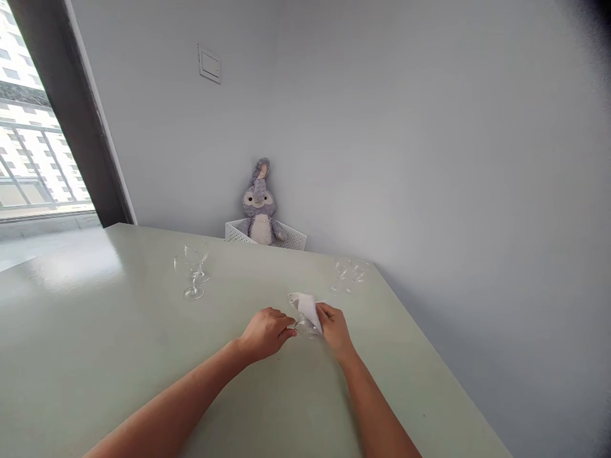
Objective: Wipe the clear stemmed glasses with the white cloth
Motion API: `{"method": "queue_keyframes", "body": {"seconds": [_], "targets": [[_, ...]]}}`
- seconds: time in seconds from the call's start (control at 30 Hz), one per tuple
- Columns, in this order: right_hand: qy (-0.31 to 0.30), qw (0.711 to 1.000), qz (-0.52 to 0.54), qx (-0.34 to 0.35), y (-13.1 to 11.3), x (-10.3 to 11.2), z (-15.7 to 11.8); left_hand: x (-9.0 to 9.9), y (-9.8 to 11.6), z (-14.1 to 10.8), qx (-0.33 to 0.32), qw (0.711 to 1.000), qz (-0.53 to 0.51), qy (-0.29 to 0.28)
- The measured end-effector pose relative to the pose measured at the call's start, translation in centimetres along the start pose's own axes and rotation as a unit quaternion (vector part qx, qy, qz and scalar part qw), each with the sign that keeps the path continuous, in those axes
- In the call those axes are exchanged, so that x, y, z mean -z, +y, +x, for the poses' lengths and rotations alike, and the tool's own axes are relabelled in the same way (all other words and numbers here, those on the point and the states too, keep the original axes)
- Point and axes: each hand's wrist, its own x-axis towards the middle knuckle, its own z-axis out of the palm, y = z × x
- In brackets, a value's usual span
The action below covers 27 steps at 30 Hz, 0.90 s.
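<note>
Beneath the left hand (266,334) and right hand (334,327), the counter (229,397) is showing pale grey-green. The cloth (307,307) is looking white, the glass (302,328) colourless. Beyond the hands, the toy (260,226) is showing mottled lavender-grey and cream, the basket (294,239) white with dotted perforations, the wall (405,146) plain pale grey.

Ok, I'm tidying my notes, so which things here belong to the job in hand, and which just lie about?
In use:
- white cloth, in the right hand
- clear glass, at the fingers of the left hand
- probably the left-side glasses and right-side glasses, untouched

Lying about:
- soft toy
- white basket around it, beyond the table
</note>
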Motion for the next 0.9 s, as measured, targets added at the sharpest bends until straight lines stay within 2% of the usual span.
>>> {"method": "queue_keyframes", "body": {"seconds": [0.07, 0.13, 0.27, 0.33, 0.4, 0.5, 0.73, 0.8, 0.9], "targets": [[0.012, 0.988, 0.128, -0.082, 0.4, 0.2, 0.3, -0.1, -0.1, 0.0, 0.006, 1.000, 0.014, 0.002], [0.037, 0.963, 0.239, -0.120, 0.9, 0.0, 0.4, -0.3, -0.1, 0.0, 0.020, 0.999, 0.034, 0.007], [0.117, 0.904, 0.377, -0.163, 1.6, -1.3, 0.5, -0.9, 0.0, 0.1, 0.055, 0.997, 0.054, 0.025], [0.122, 0.878, 0.430, -0.169, 1.7, -2.0, 0.4, -1.2, 0.2, 0.0, 0.069, 0.996, 0.051, 0.033], [0.099, 0.862, 0.471, -0.161, 1.4, -2.6, 0.2, -1.7, 0.4, -0.1, 0.078, 0.995, 0.043, 0.039], [0.065, 0.854, 0.493, -0.153, 0.9, -3.1, -0.1, -2.2, 0.6, -0.2, 0.094, 0.994, 0.025, 0.052], [0.054, 0.840, 0.520, -0.148, 0.8, -4.7, -1.1, -3.1, 0.8, -0.2, 0.131, 0.981, -0.049, 0.133], [0.041, 0.844, 0.513, -0.152, 0.8, -5.4, -1.4, -3.2, 0.8, -0.1, 0.150, 0.972, -0.088, 0.160], [0.019, 0.867, 0.474, -0.150, 0.7, -6.0, -2.0, -3.1, 0.7, 0.1, 0.173, 0.958, -0.114, 0.198]]}}
